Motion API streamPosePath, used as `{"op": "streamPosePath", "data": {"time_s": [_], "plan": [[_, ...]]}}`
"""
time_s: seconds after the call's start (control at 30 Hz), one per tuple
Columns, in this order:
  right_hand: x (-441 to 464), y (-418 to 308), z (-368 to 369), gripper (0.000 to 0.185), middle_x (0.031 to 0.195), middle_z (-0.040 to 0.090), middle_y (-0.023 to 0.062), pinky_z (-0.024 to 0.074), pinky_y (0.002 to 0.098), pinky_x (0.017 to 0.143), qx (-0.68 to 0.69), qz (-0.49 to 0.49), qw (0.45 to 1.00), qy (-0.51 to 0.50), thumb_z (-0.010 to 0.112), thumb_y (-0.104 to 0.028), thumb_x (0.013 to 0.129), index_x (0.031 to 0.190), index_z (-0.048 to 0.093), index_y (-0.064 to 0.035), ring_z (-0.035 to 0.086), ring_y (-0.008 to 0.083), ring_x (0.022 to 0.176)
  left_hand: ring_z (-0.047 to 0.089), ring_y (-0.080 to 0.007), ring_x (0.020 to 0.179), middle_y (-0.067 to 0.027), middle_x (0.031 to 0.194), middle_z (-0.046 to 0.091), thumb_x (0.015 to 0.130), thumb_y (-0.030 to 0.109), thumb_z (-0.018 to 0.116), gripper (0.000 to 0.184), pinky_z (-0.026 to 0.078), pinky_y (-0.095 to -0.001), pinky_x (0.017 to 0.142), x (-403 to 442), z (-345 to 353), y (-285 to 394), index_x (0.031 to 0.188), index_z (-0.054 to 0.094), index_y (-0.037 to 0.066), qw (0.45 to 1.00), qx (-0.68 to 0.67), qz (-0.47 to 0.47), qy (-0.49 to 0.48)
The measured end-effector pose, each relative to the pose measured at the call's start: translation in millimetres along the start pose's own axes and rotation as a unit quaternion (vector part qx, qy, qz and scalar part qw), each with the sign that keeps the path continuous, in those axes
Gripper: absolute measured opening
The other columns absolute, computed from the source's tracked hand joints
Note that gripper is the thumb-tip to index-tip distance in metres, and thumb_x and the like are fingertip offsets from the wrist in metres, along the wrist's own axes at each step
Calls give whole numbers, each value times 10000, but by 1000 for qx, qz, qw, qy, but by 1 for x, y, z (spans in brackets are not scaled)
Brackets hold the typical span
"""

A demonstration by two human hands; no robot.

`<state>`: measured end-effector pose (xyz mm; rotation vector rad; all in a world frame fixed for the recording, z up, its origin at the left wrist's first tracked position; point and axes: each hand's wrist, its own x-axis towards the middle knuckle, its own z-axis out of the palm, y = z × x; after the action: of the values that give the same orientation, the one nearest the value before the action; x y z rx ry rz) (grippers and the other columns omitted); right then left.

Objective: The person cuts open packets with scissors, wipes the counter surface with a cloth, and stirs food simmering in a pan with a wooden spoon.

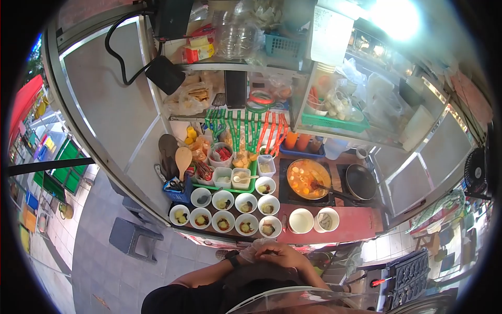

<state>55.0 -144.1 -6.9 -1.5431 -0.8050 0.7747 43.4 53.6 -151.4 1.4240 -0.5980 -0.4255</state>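
Observation:
My left hand, in a clear plastic glove with a dark watch at the wrist, is in front of my body at the counter's near edge. My bare right hand lies against it, its fingers curled onto the glove. The left fingers are mostly hidden. Just beyond my hands stand several white paper cups in rows, with yellowish and dark ingredients inside. To their right are a stack of cups and a cup with pale pieces.
A pan of orange soup with a ladle and a black frying pan stand behind at right. A green tray holds tubs. A wooden spoon stands at left. Shelves hang above. A stool is on the floor.

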Motion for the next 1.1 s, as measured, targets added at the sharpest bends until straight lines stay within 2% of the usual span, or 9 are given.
{"op": "streamPosePath", "data": {"time_s": [0.07,0.3,0.47,0.53,0.6,0.77,0.83,1.03,1.1], "plan": [[5,-4,-1,179,1130,753,60,527,322,972,-31,-13,999,-10,667,-124,1040,1190,728,-50,689,165,1091,599,-190,1262,-92,1340,619,979,47,644,417,509,-326,1050,-6,-4,-18,1392,589,25,990,126,58,11],[16,-17,2,177,1104,740,87,531,349,943,-76,-36,996,-21,692,-147,1018,1157,725,-43,696,199,1066,628,-211,1195,-103,1264,653,952,77,658,348,527,-341,996,-9,-1,19,1295,634,23,975,166,132,74],[15,-12,3,181,1115,740,93,532,351,939,-59,9,998,-31,687,-162,1021,1155,728,-48,696,208,1070,629,-246,1201,-117,1255,659,932,88,660,346,512,-360,1019,-12,0,37,1273,648,25,987,137,69,50],[19,-16,2,181,1108,737,96,533,351,935,-66,14,997,-23,689,-163,1018,1153,727,-49,695,209,1060,615,-265,1242,-123,1290,652,924,96,665,340,495,-394,1049,-17,7,18,1257,652,29,981,117,102,116],[20,-15,1,172,1097,732,102,536,359,928,-61,-16,998,-29,684,-163,1020,1143,725,-49,696,221,1051,606,-292,1258,-132,1304,643,919,99,665,340,481,-417,1064,-17,1,13,1254,655,39,982,143,91,78],[13,-11,-2,163,1090,724,110,538,369,920,-54,-40,998,-6,677,-156,1018,1135,720,-51,697,243,1044,646,-317,1150,-144,1132,669,894,105,668,285,511,-417,972,-7,2,32,1174,667,48,977,171,101,78],[9,-10,-4,157,1094,723,104,536,368,922,-55,-43,998,-2,683,-146,1009,1135,718,-59,700,243,1051,667,-302,1053,-131,1055,670,890,96,665,236,530,-397,900,2,3,50,1121,663,44,993,76,66,61],[0,-10,-10,136,1055,750,81,537,350,897,-28,-32,999,26,681,-118,1021,1131,725,-51,706,204,1026,672,-250,963,-109,1026,664,900,61,654,183,538,-341,832,20,9,59,1081,654,36,985,120,103,66],[-2,-8,-12,144,1077,736,86,538,360,901,-24,-26,999,30,685,-134,1014,1134,721,-63,701,213,1040,672,-246,964,-107,1026,664,895,61,661,187,537,-346,830,16,11,60,1079,653,33,993,85,63,58]]}}
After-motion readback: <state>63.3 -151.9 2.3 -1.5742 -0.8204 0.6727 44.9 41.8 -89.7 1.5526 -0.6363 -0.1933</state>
